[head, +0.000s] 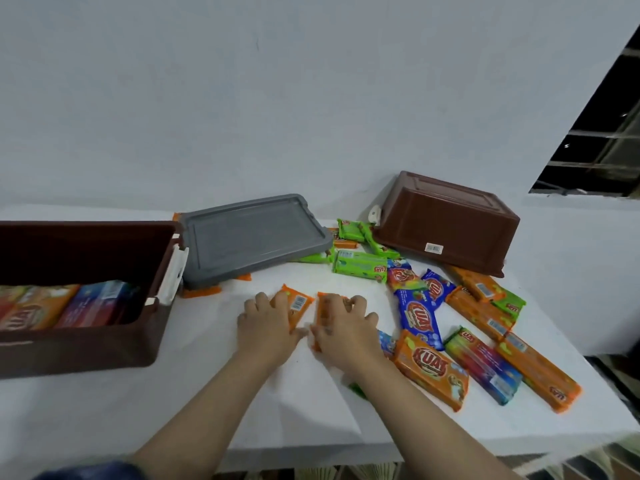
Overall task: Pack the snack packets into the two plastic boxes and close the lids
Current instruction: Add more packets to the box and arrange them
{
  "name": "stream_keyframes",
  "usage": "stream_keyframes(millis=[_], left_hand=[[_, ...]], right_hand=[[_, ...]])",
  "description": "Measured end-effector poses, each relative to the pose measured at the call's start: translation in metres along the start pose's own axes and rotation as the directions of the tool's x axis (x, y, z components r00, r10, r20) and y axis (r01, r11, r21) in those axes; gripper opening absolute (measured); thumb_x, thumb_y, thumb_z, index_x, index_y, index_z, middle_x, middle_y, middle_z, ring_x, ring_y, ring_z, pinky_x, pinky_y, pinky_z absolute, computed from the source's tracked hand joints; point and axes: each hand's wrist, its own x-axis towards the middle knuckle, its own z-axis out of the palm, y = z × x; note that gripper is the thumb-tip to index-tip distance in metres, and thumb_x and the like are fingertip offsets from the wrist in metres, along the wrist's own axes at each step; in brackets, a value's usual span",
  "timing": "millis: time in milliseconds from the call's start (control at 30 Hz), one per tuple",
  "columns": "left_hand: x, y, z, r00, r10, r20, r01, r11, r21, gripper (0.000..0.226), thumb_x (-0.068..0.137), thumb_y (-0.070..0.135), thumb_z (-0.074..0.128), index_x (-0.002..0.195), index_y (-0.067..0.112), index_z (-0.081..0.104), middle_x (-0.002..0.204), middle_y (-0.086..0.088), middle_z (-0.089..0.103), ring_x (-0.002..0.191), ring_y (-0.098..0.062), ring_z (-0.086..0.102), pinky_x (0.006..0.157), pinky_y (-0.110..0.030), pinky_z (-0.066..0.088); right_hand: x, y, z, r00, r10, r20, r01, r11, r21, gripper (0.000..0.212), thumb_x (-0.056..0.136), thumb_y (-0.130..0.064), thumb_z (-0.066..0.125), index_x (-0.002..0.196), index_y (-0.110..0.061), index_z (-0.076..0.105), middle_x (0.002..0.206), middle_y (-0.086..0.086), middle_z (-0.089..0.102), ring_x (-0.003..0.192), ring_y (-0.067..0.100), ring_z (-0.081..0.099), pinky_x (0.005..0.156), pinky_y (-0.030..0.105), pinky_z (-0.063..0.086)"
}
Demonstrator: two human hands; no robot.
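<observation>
An open brown plastic box [86, 351] stands at the left with several snack packets [52, 306] inside. A second brown box [446, 223] lies upside down at the back right. A grey lid [252, 237] rests between them on some packets. My left hand [266, 327] grips an orange packet [298, 304] on the white table [194, 393]. My right hand [346, 330] presses on another orange packet [325, 308] beside it. Loose orange, blue, green and rainbow packets [429, 368] lie scattered to the right.
A white wall rises right behind the table. The table's front edge runs close below my forearms. A dark window opening [602, 140] is at the upper right. Green packets [360, 265] lie between the grey lid and the overturned box.
</observation>
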Motion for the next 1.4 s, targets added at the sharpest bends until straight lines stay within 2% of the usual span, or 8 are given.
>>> stream_keyframes(millis=[200,300,400,500,667,933,1167,1400], left_hand=[[-0.012,-0.009,-0.009,0.999,0.048,0.020,-0.044,0.980,-0.195,0.056,0.093,0.049,0.047,0.138,0.024,0.027,0.133,-0.009,0.044,0.117,-0.028,0.045,0.089,-0.037,0.046],[-0.023,-0.024,-0.019,0.997,0.065,0.032,-0.043,0.892,-0.449,0.053,0.093,0.046,0.050,0.137,0.025,0.028,0.134,-0.007,0.047,0.116,-0.028,0.050,0.094,-0.041,0.047],[-0.033,-0.037,-0.039,0.990,0.135,0.032,-0.070,0.688,-0.722,0.051,0.092,0.045,0.053,0.134,0.035,0.026,0.128,0.003,0.048,0.106,-0.011,0.056,0.092,-0.034,0.049],[-0.037,-0.054,-0.072,0.979,0.204,-0.012,-0.102,0.436,-0.894,0.062,0.089,0.035,0.064,0.135,0.041,0.023,0.115,0.012,0.055,0.095,-0.001,0.061,0.086,-0.032,0.055],[-0.036,-0.092,-0.118,0.950,0.280,-0.139,-0.224,0.299,-0.928,0.073,0.090,0.020,0.064,0.139,0.051,0.021,0.094,0.029,0.060,0.090,0.003,0.064,0.068,-0.011,0.051],[0.006,-0.194,-0.152,0.992,-0.092,-0.084,-0.013,0.594,-0.805,0.039,0.096,0.040,0.043,0.130,0.022,0.040,0.113,-0.005,0.061,0.099,-0.020,0.059,0.084,-0.033,0.043],[0.030,-0.236,-0.147,0.997,-0.042,-0.057,0.007,0.859,-0.512,0.026,0.092,0.040,0.045,0.087,0.015,0.049,0.086,-0.004,0.061,0.082,-0.023,0.059,0.070,-0.036,0.043],[0.029,-0.231,-0.115,0.941,0.006,0.338,-0.052,0.991,0.126,0.061,0.088,0.060,0.047,0.141,0.033,0.034,0.142,-0.011,0.032,0.130,-0.035,0.027,0.105,-0.049,0.025]], right_hand=[[0.002,-0.022,-0.002,0.986,0.064,0.154,-0.070,0.997,0.033,0.050,0.096,-0.030,0.047,0.142,-0.036,0.031,0.158,0.015,0.002,0.136,0.043,0.021,0.108,0.050,0.031],[-0.009,-0.031,-0.003,0.994,0.064,0.092,-0.091,0.937,0.336,0.054,0.095,-0.032,0.047,0.145,-0.034,0.026,0.153,0.015,0.022,0.132,0.040,0.033,0.110,0.048,0.032],[-0.022,-0.047,-0.007,0.996,0.041,0.079,-0.088,0.545,0.834,0.053,0.093,-0.022,0.049,0.137,-0.044,0.031,0.126,0.010,0.053,0.109,0.028,0.057,0.093,0.045,0.051],[-0.029,-0.069,-0.011,0.998,-0.040,0.056,-0.054,0.066,0.996,0.065,0.087,-0.010,0.050,0.133,-0.053,0.036,0.105,0.021,0.060,0.090,0.036,0.059,0.073,0.043,0.052],[-0.026,-0.114,-0.016,0.975,-0.169,-0.143,0.112,-0.182,0.977,0.065,0.088,-0.006,0.042,0.127,-0.058,0.043,0.121,0.004,0.068,0.109,0.033,0.066,0.079,0.048,0.056],[-0.014,-0.205,-0.024,0.957,-0.149,-0.249,0.264,0.090,0.960,0.062,0.095,-0.016,0.048,0.126,-0.068,0.034,0.113,0.000,0.068,0.091,0.024,0.073,0.067,0.040,0.060],[-0.006,-0.242,0.002,0.955,-0.079,-0.285,0.296,0.218,0.930,0.055,0.099,-0.022,0.045,0.126,-0.068,0.030,0.123,-0.014,0.057,0.105,0.017,0.067,0.083,0.040,0.059],[-0.006,-0.241,0.021,0.941,0.095,-0.324,0.295,0.238,0.926,0.055,0.101,-0.023,0.044,0.126,-0.069,0.028,0.127,-0.009,0.056,0.104,0.013,0.065,0.084,0.042,0.059]])
